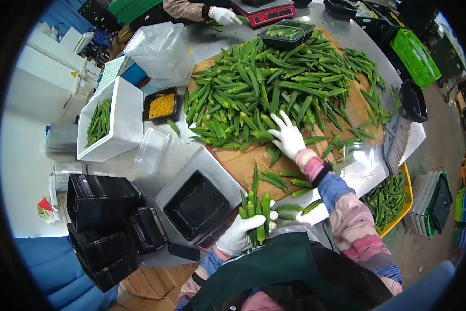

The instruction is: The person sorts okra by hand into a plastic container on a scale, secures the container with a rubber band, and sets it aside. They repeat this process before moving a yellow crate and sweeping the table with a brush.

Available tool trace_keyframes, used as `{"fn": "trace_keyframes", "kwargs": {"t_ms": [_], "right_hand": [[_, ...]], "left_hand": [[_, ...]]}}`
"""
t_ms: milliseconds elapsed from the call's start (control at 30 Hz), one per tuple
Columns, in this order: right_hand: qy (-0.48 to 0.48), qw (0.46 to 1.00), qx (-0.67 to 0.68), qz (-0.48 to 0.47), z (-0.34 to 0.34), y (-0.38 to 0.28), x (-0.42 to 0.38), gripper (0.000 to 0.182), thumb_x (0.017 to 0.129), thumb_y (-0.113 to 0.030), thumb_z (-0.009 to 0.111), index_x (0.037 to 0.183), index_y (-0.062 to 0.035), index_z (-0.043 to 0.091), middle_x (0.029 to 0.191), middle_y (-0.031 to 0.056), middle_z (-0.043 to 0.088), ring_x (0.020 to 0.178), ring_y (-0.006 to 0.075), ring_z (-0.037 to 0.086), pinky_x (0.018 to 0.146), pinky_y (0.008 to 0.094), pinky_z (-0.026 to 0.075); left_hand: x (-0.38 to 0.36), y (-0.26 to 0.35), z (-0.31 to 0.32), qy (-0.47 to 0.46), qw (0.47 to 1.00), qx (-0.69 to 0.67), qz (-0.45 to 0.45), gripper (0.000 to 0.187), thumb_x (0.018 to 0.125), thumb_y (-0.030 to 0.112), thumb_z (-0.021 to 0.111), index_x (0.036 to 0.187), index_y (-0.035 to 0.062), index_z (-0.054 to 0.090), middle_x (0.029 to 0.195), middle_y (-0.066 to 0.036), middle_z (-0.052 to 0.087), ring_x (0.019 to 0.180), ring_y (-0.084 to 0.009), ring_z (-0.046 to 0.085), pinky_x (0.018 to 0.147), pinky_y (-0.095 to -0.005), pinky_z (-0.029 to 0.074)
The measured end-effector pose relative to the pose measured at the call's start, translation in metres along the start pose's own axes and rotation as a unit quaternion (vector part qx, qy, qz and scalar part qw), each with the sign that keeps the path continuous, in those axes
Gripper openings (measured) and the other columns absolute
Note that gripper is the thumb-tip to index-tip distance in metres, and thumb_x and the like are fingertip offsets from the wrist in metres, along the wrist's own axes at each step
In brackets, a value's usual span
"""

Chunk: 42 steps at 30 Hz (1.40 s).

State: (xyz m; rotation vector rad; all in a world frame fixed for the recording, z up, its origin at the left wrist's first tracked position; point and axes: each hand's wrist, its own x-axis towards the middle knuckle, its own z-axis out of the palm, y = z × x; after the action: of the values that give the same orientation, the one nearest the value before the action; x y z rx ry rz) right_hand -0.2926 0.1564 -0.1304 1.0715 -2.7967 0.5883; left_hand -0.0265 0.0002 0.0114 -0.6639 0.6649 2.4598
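Observation:
A large heap of green okra (243, 88) lies on brown cardboard across the table. My left hand (241, 231), in a white glove, is wrapped round a small bunch of okra (256, 217) held upright near my body. My right hand (288, 136), also gloved, reaches to the front edge of the heap with its fingers spread over the pods. Left of the bunch, an empty black tray (196, 205) sits on a scale (170, 186). Loose pods (274, 180) lie on the cardboard between my hands.
Stacked black trays (103, 202) stand at the left, near a white foam box (124, 119) with okra and a tray of yellow bands (162, 106). A yellow crate (410, 194) is at the right. A co-worker's gloved hand (225, 16) is across the table.

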Motion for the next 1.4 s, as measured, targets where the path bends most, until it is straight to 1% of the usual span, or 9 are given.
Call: {"fn": "trace_keyframes", "kwargs": {"t_ms": [500,733,833,967,1067,1200,1233,1300,1400], "right_hand": [[0.101,0.951,0.173,0.236,-0.050,-0.036,-0.154,0.034,0.088,-0.023,0.072,0.119,-0.0095,0.072,0.136,0.0148,0.057,0.125,0.0349,0.050,0.108,0.0429,0.039],[-0.019,0.593,0.750,0.292,-0.101,-0.048,-0.157,0.052,0.110,-0.032,0.033,0.126,0.0096,0.059,0.058,-0.0066,0.038,0.053,0.0067,0.037,0.066,0.0268,0.042],[-0.033,0.349,0.903,0.250,-0.095,-0.040,-0.166,0.051,0.110,-0.031,0.029,0.129,0.0080,0.056,0.056,-0.0090,0.027,0.049,0.0063,0.029,0.062,0.0254,0.037],[-0.003,0.270,0.932,0.243,-0.096,-0.041,-0.171,0.047,0.108,-0.026,0.030,0.131,0.0068,0.055,0.055,-0.0092,0.023,0.048,0.0071,0.026,0.061,0.0240,0.034],[0.005,0.338,0.909,0.245,-0.099,-0.049,-0.168,0.047,0.108,-0.026,0.033,0.132,0.0064,0.056,0.056,-0.0077,0.035,0.050,0.0072,0.033,0.062,0.0235,0.037],[-0.116,0.751,0.598,0.252,-0.125,-0.091,-0.161,0.042,0.104,-0.025,0.049,0.137,0.0007,0.057,0.079,0.0008,0.065,0.065,0.0065,0.053,0.064,0.0243,0.044],[-0.094,0.738,0.598,0.297,-0.114,-0.116,-0.164,0.044,0.102,-0.024,0.054,0.138,-0.0008,0.057,0.078,0.0046,0.066,0.063,0.0122,0.057,0.063,0.0276,0.047],[0.002,0.943,0.329,0.053,-0.109,-0.143,-0.164,0.051,0.099,-0.026,0.057,0.143,-0.0011,0.051,0.088,0.0098,0.067,0.070,0.0209,0.062,0.068,0.0319,0.048],[-0.073,0.977,0.192,-0.055,-0.127,-0.178,-0.149,0.065,0.096,-0.027,0.060,0.154,-0.0094,0.036,0.103,0.0127,0.060,0.084,0.0276,0.059,0.079,0.0390,0.047]], "left_hand": [[-0.013,-0.010,-0.002,0.013,1.000,0.012,0.020,0.064,0.090,0.016,0.069,0.145,-0.0012,0.042,0.117,-0.016,0.064,0.096,-0.0257,0.066,0.087,-0.0360,0.055],[-0.016,-0.017,-0.004,0.010,0.999,-0.004,0.034,0.060,0.093,0.015,0.066,0.144,-0.0015,0.042,0.118,-0.016,0.064,0.096,-0.0245,0.068,0.087,-0.0351,0.057],[-0.017,-0.017,-0.001,0.015,0.999,-0.013,0.032,0.061,0.092,0.016,0.067,0.144,-0.0013,0.042,0.118,-0.016,0.064,0.097,-0.0245,0.067,0.087,-0.0355,0.057],[-0.017,-0.017,-0.001,0.021,0.999,-0.019,0.032,0.062,0.092,0.016,0.068,0.145,-0.0009,0.041,0.119,-0.016,0.064,0.097,-0.0244,0.067,0.087,-0.0362,0.057],[-0.017,-0.018,-0.004,0.011,0.999,-0.022,0.034,0.062,0.092,0.016,0.068,0.146,0.0003,0.040,0.121,-0.016,0.063,0.099,-0.0247,0.067,0.088,-0.0370,0.057],[-0.016,-0.021,-0.006,-0.006,0.996,-0.077,0.053,0.059,0.095,0.014,0.065,0.148,0.0030,0.039,0.133,-0.017,0.058,0.109,-0.0262,0.065,0.092,-0.0385,0.057],[-0.016,-0.021,-0.003,-0.003,0.994,-0.086,0.066,0.059,0.096,0.013,0.063,0.148,0.0037,0.038,0.136,-0.017,0.056,0.113,-0.0270,0.063,0.094,-0.0393,0.056],[-0.015,-0.021,0.004,0.002,0.990,-0.104,0.091,0.057,0.097,0.012,0.061,0.149,0.0051,0.037,0.142,-0.018,0.052,0.122,-0.0286,0.059,0.099,-0.0410,0.054],[-0.018,-0.021,-0.003,0.022,0.991,-0.056,0.123,0.059,0.100,0.017,0.058,0.153,0.0069,0.033,0.149,-0.018,0.046,0.133,-0.0311,0.051,0.110,-0.0468,0.046]]}}
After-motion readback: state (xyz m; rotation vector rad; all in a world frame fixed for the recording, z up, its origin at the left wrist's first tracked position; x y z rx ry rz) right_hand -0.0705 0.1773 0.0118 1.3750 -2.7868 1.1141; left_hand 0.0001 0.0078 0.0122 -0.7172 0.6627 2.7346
